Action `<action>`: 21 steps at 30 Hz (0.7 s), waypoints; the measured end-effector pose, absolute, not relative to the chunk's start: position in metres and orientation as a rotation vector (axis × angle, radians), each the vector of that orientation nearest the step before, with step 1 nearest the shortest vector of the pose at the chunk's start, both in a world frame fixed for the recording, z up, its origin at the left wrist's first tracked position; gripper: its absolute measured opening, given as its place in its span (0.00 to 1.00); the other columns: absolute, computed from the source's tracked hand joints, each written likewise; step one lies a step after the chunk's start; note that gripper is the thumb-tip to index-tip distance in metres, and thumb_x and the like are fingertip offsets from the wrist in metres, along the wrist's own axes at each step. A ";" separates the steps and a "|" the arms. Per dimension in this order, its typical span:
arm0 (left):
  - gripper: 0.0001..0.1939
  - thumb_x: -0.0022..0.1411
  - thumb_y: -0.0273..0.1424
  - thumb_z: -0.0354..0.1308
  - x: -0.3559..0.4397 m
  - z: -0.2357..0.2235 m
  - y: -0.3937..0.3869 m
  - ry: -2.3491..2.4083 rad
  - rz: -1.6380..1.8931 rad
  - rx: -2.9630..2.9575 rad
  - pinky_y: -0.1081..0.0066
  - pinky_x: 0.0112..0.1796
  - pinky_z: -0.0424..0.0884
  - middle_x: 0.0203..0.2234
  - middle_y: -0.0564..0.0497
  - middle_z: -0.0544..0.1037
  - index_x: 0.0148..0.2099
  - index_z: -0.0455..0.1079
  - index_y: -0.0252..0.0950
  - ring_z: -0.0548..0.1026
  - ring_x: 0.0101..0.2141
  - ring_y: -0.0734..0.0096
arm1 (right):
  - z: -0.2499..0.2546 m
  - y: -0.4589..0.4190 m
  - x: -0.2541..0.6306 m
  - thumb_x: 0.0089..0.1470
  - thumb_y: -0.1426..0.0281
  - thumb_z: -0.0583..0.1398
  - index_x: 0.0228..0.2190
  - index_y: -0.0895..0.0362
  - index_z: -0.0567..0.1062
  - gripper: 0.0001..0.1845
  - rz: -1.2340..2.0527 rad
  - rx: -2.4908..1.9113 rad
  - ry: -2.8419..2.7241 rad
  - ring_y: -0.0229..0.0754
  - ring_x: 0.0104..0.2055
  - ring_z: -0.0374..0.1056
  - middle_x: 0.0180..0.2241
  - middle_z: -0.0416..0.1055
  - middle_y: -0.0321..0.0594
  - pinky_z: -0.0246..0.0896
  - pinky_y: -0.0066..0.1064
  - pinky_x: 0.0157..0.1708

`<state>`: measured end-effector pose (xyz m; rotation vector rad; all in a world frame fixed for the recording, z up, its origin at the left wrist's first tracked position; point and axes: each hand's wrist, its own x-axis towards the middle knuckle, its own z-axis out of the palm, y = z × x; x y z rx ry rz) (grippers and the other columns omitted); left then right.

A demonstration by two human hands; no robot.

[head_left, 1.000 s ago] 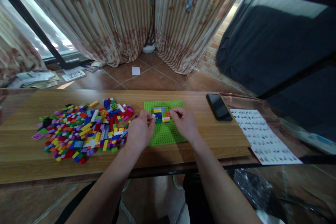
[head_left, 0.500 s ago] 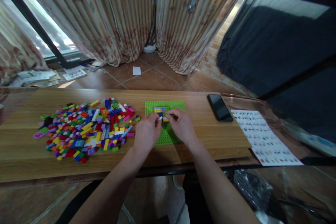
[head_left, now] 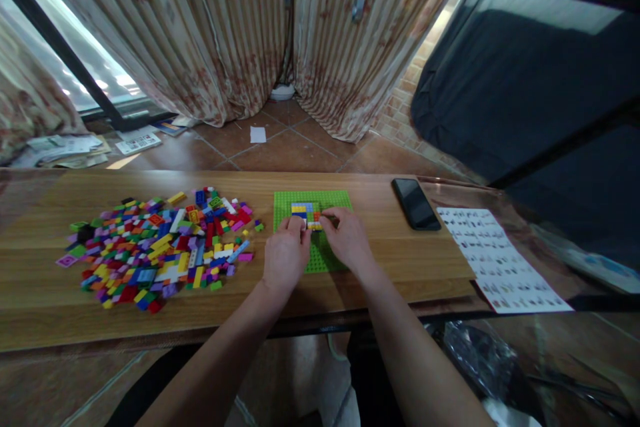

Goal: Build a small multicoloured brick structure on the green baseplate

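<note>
A green baseplate (head_left: 329,255) lies on the wooden table, with a small flat build of colored bricks (head_left: 303,207) on it in yellow, blue, light blue and orange. At the build's near left corner, my left hand (head_left: 286,250) pinches a small white brick (head_left: 305,220), its fingers pressing down there. My right hand (head_left: 347,238) is at the build's right edge, thumb and bent forefinger close together beside the orange bricks. Whatever its fingertips hold, if anything, is hidden.
Left of the baseplate spreads a big heap of loose bricks (head_left: 165,247). A black phone (head_left: 416,204) lies on the right of the table. Beyond it, a printed picture sheet (head_left: 503,260) hangs over the table's right end. Curtains (head_left: 235,33) hang behind.
My left hand has moved slightly right and pressed the white brick down against the build. My right fingertips have shifted slightly right, uncovering orange bricks. The view has shifted a little.
</note>
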<state>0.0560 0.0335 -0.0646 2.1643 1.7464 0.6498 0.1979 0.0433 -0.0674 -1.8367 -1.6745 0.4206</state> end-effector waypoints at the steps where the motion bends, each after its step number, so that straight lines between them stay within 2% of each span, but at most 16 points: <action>1: 0.06 0.66 0.32 0.51 0.057 -0.065 0.034 1.731 0.650 2.156 0.69 0.36 0.67 0.36 0.47 0.77 0.39 0.68 0.37 0.75 0.36 0.64 | -0.067 0.043 0.198 0.58 0.68 0.57 0.36 0.57 0.79 0.11 0.431 -1.828 -1.679 0.44 0.39 0.71 0.36 0.77 0.46 0.64 0.35 0.42; 8: 0.03 0.62 0.30 0.56 0.054 -0.070 0.041 1.629 0.758 2.075 0.69 0.37 0.68 0.35 0.49 0.78 0.38 0.68 0.37 0.75 0.34 0.67 | -0.067 0.042 0.199 0.58 0.68 0.58 0.35 0.57 0.80 0.10 0.418 -1.801 -1.705 0.44 0.38 0.71 0.37 0.77 0.46 0.64 0.35 0.41; 13: 0.07 0.58 0.27 0.60 0.047 -0.071 0.045 1.504 0.788 2.049 0.68 0.39 0.71 0.35 0.49 0.78 0.40 0.69 0.37 0.76 0.35 0.67 | -0.067 0.042 0.200 0.58 0.69 0.58 0.35 0.57 0.80 0.10 0.427 -1.786 -1.718 0.44 0.38 0.71 0.37 0.76 0.46 0.64 0.35 0.41; 18: 0.10 0.57 0.21 0.56 0.040 -0.065 0.047 1.418 0.757 2.103 0.67 0.41 0.70 0.37 0.49 0.77 0.41 0.70 0.36 0.76 0.36 0.67 | -0.064 0.041 0.199 0.58 0.69 0.58 0.36 0.57 0.80 0.10 0.437 -1.804 -1.711 0.45 0.39 0.71 0.37 0.76 0.46 0.64 0.35 0.42; 21: 0.12 0.57 0.19 0.53 0.036 -0.063 0.048 1.381 0.722 2.140 0.68 0.39 0.70 0.37 0.49 0.76 0.41 0.71 0.36 0.75 0.34 0.68 | -0.062 0.040 0.198 0.58 0.70 0.59 0.36 0.58 0.80 0.10 0.445 -1.812 -1.707 0.45 0.39 0.72 0.37 0.76 0.47 0.63 0.34 0.41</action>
